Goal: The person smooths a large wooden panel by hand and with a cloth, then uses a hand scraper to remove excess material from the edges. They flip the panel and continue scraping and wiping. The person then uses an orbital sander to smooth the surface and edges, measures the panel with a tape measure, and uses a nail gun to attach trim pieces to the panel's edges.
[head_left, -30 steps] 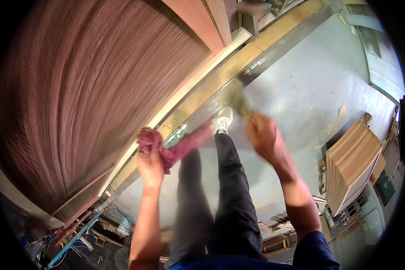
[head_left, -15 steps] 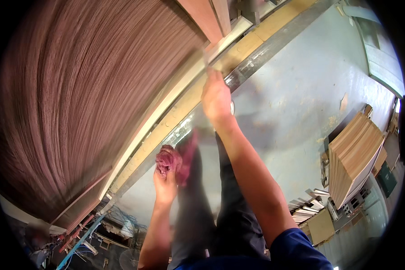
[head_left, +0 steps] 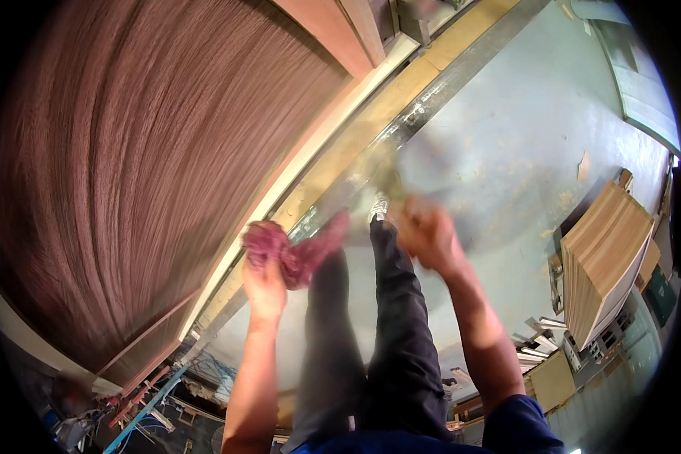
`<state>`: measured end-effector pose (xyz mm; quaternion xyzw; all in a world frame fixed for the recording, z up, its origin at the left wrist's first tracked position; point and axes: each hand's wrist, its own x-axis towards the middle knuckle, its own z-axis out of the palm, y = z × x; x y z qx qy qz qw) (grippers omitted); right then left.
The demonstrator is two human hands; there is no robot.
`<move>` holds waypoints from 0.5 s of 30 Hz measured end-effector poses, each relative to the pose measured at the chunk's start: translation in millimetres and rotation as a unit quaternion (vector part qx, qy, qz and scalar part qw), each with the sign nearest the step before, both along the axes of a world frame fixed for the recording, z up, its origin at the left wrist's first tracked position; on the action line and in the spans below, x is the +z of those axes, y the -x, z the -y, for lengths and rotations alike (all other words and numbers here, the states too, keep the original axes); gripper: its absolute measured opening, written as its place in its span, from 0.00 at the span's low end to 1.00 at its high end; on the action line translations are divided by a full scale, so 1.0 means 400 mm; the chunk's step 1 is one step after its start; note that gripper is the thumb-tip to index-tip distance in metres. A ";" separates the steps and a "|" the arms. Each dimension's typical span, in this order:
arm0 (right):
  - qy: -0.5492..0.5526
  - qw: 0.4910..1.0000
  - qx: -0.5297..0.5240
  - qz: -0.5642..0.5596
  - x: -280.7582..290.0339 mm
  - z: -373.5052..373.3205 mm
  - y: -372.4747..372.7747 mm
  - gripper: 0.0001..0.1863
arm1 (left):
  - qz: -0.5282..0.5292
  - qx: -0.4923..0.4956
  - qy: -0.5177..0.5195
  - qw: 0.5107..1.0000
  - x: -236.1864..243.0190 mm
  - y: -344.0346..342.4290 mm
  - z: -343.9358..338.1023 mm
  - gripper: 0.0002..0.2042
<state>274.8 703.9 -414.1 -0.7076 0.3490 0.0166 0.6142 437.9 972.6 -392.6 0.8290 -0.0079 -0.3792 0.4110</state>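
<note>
My left hand (head_left: pixel 265 291) is closed round a crumpled dark-red rag (head_left: pixel 310 257), and a loose end of it trails off to the right. The rag is near the pale edge strip of a large wood-grain panel (head_left: pixel 151 151), which fills the left side. Over the grey floor, my right hand (head_left: pixel 433 234) is smeared by motion, with its fingers curled. A faint greenish-brown blur (head_left: pixel 388 178) extends from its fingertips; its kind cannot be made out. The panel has brown streaked grain.
A yellowish rail (head_left: pixel 371 147) and a metal strip run diagonally beside the panel. Reddish boards (head_left: pixel 333 34) rest at its far end. Stacked wooden boards (head_left: pixel 609 250) stand at the right. A blue bar (head_left: pixel 147 408) and cables lie at the lower left. My shoe (head_left: pixel 379 208) is near the rail.
My right hand has pulled back from the panel's edge toward the lower right; earlier it gripped something thin and pale there. My left hand has shifted slightly left with the rag.
</note>
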 end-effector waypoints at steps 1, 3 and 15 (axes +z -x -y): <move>0.133 0.990 -0.047 0.003 -0.065 0.036 -0.047 0.05 | 0.014 0.044 -0.013 0.999 -0.025 -0.009 -0.041 0.11; 0.230 0.970 -0.073 -0.027 -0.183 0.100 -0.166 0.05 | 0.009 0.039 -0.019 0.999 -0.040 0.008 -0.083 0.11; 0.058 0.993 0.100 0.023 -0.074 -0.319 -0.134 0.10 | 0.059 0.089 0.007 0.994 0.035 0.093 -0.144 0.14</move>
